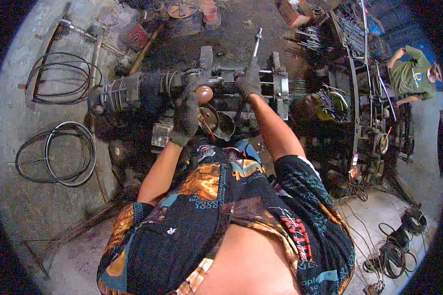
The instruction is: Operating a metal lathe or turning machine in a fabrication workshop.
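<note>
A dark, greasy machine with a long ribbed body lies crosswise before me. My left hand, in a dark work glove, rests on its middle beside a shiny brown round knob; its fingertips blend into the dark metal. In its dark glove, my right hand is closed around a metal rod, whose bright end sticks out away from me. Just right of that hand stands a metal end plate joined by bars. Below the knob sit a round metal cup and a thin orange-red stick.
Coiled black cables hang at the left. At the right stands a metal rack with rods and tools; beyond it is a person in a green shirt. A cardboard box and a small red bucket stand at the far side.
</note>
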Demonstrator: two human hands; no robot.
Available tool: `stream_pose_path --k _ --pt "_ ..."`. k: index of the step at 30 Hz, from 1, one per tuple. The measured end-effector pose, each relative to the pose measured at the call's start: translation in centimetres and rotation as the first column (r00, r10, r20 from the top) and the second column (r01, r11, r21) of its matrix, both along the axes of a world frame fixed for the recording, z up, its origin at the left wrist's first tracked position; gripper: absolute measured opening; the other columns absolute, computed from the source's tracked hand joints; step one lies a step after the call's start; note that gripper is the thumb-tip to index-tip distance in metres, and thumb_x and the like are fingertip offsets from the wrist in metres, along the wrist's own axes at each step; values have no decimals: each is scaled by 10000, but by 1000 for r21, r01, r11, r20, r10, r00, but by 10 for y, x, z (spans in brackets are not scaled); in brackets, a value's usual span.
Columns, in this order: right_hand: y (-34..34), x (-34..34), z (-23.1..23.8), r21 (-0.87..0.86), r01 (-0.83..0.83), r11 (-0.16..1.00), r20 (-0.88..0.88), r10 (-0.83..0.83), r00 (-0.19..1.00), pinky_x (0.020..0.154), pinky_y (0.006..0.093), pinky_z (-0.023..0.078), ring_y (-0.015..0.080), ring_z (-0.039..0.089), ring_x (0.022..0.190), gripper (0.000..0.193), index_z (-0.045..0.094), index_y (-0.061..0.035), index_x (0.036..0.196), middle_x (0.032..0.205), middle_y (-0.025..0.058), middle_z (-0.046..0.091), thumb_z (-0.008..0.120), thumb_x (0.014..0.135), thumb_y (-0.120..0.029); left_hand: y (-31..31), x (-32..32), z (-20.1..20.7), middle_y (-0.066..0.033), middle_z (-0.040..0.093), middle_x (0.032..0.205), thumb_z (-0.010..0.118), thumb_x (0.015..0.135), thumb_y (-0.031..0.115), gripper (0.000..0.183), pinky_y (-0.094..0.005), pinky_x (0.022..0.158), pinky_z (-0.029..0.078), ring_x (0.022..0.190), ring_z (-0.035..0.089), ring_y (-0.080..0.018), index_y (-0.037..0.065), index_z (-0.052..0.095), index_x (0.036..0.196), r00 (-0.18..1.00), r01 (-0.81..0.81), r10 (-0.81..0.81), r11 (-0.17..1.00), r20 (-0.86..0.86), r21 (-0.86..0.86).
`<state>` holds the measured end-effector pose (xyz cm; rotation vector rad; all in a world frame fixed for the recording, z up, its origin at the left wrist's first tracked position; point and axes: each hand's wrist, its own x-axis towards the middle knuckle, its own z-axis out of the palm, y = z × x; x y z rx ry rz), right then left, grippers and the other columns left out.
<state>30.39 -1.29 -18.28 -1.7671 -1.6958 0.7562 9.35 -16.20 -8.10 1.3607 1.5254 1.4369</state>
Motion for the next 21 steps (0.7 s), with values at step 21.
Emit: stream_pose_path --k 21 --pt "-29 33 -21 338 -206 918 239 128 963 1116 506 355 507 399 1320 651 389 64 1380 1390 329 437 631 794 -83 15 -11 26 -161 682 1146 486 1036 150 289 -390 929 481 1010 619 -259 -17 616 1232 980 192 -189 981 -67 31"
